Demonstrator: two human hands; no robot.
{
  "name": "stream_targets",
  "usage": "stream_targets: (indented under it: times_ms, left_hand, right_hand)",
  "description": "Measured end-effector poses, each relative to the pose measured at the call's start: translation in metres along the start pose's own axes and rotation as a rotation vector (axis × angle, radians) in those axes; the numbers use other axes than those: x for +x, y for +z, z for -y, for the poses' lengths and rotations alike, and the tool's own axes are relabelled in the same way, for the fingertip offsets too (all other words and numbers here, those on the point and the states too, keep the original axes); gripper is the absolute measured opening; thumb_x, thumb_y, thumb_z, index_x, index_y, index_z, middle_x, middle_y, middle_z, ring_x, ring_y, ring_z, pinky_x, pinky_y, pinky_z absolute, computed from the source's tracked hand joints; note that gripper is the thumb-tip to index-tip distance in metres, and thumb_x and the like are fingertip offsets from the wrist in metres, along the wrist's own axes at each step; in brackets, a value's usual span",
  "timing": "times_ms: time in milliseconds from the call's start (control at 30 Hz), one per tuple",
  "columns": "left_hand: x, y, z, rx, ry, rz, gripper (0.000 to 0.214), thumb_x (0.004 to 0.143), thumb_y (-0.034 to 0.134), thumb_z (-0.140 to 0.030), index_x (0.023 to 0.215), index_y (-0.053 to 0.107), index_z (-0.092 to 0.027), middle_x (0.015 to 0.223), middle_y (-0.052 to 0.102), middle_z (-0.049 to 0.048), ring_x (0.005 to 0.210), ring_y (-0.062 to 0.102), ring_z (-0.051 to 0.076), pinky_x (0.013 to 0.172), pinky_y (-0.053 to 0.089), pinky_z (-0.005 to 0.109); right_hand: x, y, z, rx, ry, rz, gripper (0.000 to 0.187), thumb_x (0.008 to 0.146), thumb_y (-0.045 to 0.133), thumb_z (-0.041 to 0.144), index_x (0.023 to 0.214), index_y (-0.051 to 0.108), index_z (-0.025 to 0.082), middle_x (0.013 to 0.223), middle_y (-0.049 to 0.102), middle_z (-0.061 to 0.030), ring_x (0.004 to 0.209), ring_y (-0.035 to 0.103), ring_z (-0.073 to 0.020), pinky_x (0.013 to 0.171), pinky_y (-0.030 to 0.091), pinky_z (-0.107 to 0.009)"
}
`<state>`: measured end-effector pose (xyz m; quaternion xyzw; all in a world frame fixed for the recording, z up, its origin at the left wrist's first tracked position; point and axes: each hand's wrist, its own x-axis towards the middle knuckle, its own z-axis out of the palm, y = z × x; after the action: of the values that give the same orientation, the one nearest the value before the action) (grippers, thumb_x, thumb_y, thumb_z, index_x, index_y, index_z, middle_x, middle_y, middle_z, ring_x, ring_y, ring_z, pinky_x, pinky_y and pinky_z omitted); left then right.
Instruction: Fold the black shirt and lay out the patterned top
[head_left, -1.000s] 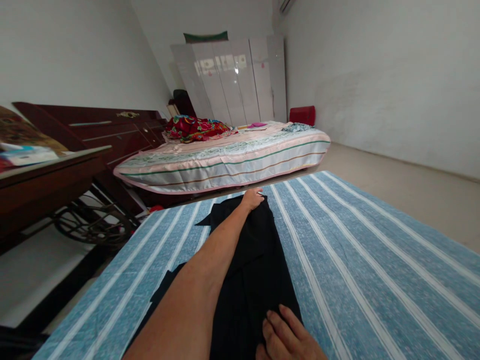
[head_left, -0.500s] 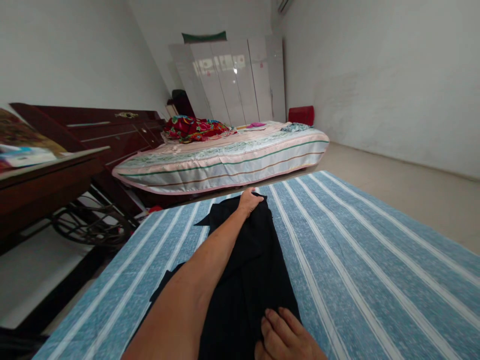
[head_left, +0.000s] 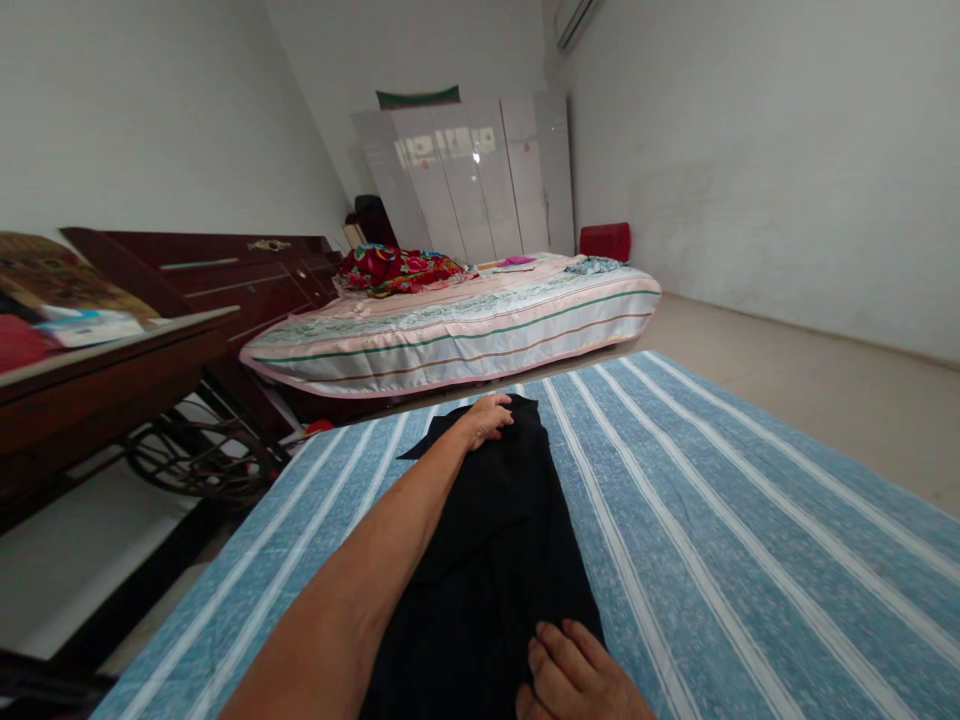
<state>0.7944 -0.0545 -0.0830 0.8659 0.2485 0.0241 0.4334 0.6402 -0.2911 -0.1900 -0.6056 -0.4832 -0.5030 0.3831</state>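
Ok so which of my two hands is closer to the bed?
Your left hand: it touches the black cloth near its far end, while your right hand is on the right side, closer to you.

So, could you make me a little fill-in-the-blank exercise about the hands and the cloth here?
1. The hand nearer the bed is the ____ one.
2. The other hand touches cloth coloured ____.
3. That cloth lies on a blue cover with white ____.

Missing words: left; black; stripes.
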Motion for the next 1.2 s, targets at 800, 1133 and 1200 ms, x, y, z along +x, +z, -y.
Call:
stream_targets:
  times_ms: [800, 1133, 1200]
  left_hand:
    - [-0.006, 0.011, -0.007, 0.915, 0.404, -0.177, 0.024, 0.086, 0.044, -0.014, 0.104, 0.060, -0.016, 0.115, 0.055, 0.0138, 0.116, 0.046, 0.028, 0.097, 0.039, 0.043]
    - [0.015, 0.040, 0.003, 0.890, 0.490, 0.026, 0.029, 0.080, 0.051, -0.011, 0.106, 0.062, -0.018, 0.115, 0.062, 0.0083, 0.108, 0.055, 0.022, 0.095, 0.043, 0.040]
    - [0.018, 0.038, 0.008, 0.865, 0.515, 0.024, 0.039, 0.078, 0.049, -0.007, 0.113, 0.059, -0.019, 0.123, 0.059, 0.0071, 0.114, 0.052, 0.021, 0.100, 0.039, 0.036]
  right_hand:
    - [-0.011, 0.003, 0.000, 0.017, -0.018, 0.068, 0.012, 0.080, 0.053, 0.016, 0.069, 0.055, 0.021, 0.069, 0.065, -0.0009, 0.072, 0.062, -0.0178, 0.073, 0.049, -0.030]
    - [-0.028, 0.001, 0.003, -0.018, -0.103, 0.225, 0.010, 0.083, 0.056, 0.028, 0.076, 0.055, 0.021, 0.076, 0.067, -0.0032, 0.082, 0.063, -0.0222, 0.078, 0.050, -0.037]
    - [-0.028, 0.002, 0.004, 0.003, -0.100, 0.209, 0.010, 0.084, 0.054, 0.026, 0.075, 0.057, 0.021, 0.076, 0.068, -0.0038, 0.082, 0.063, -0.0216, 0.078, 0.050, -0.036]
